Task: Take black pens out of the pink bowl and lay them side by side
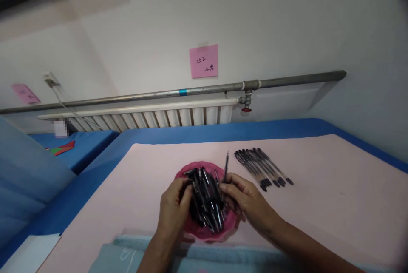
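My right hand (pixel 244 194) pinches a pen (pixel 226 166) between thumb and fingers. The pen stands nearly upright, its bare writing tip pointing up. My left hand (pixel 175 200) is at the left rim of a pink basket (pixel 228 234), its thumb and fingers closed together among the pens. What those fingers hold, if anything, is hidden. Inside the basket lies a heap of black and clear pen parts (pixel 208 198). To the right of my right hand, several capped pens (pixel 263 166) lie side by side in a slanted row.
A pink sheet (pixel 334 200) covers the blue table (pixel 287 126). Folded light-blue cloth (pixel 127 254) lies at the near edge. Behind are a white radiator (pixel 172 118), a metal pipe (pixel 287 81) and a pink note (pixel 204 61) on the wall. White paper (pixel 28 254) lies at the lower left.
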The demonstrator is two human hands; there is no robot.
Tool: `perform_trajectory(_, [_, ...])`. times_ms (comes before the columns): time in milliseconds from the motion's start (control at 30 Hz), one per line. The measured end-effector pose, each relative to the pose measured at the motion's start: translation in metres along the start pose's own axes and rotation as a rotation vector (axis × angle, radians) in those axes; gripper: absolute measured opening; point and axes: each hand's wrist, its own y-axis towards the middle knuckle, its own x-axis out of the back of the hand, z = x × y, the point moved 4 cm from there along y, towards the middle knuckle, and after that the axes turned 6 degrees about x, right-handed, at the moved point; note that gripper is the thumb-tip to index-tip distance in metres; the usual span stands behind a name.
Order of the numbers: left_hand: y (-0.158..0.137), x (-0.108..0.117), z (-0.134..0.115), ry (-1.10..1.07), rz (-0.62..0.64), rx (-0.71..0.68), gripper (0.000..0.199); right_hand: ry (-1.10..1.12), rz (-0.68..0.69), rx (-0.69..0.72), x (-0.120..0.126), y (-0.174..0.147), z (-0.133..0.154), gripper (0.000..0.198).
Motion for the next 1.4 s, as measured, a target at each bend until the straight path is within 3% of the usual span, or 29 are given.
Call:
perform_trajectory(167, [-0.004, -0.028, -0.005, 0.316, 0.163, -0.166, 0.017, 0.012, -0.024, 0.008, -0.001, 0.0, 0.001, 0.019])
perform_trajectory(267, [-0.005, -0.042, -0.003, 0.499, 0.223, -0.177, 0.016, -0.011, -0.034, -0.002, 0.0, 0.001, 0.001, 0.018])
perform_trajectory(367, [-0.006, -0.045, -0.002, 0.509, 0.241, -0.146, 0.018, -0.02, -0.034, -0.007, 0.0, 0.001, 0.001, 0.017])
perform_trajectory(467, [-0.004, -0.039, -0.002, 0.322, 0.195, -0.068, 0.013, -0.032, -0.029, 0.011, 0.001, 0.001, 0.002, 0.015])
perform_trajectory(567, [-0.002, -0.026, 0.002, -0.141, 0.134, 0.168, 0.008, -0.089, 0.026, 0.068, 0.0, -0.001, 0.003, 0.013])
perform_trajectory(667, [-0.001, -0.018, 0.008, -0.631, 0.113, 0.425, 0.021, -0.248, 0.172, 0.15, -0.006, -0.004, 0.005, 0.014])
perform_trajectory(800, [0.002, -0.009, 0.011, -0.977, 0.056, 0.542, 0.024, -0.471, 0.346, 0.252, -0.014, -0.008, 0.007, 0.016])
perform_trajectory(1033, [0.007, 0.0, 0.01, -1.121, 0.012, 0.506, 0.017, -0.658, 0.42, 0.296, -0.018, -0.006, 0.002, 0.019])
perform_trajectory(1400, [0.003, -0.007, 0.004, -0.902, 0.061, 0.412, 0.022, -0.747, 0.426, 0.277, -0.018, -0.006, 0.0, 0.017])
